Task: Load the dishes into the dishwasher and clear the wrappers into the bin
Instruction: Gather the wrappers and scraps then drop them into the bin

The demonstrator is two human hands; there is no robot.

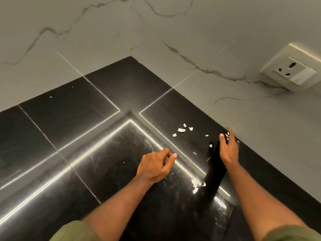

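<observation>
left hand (156, 165) pinching, white scraps (181, 130) on counter (69, 110)

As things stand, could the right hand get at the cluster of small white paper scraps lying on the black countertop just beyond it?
Probably yes. The right hand stands edge-on on the glossy black countertop, fingers straight, and the cluster of small white paper scraps lies ahead to its left with only bare surface between.

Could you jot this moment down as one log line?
left hand: pinching, contents unclear | right hand: open, edge-on | paper scraps: on black counter
</observation>
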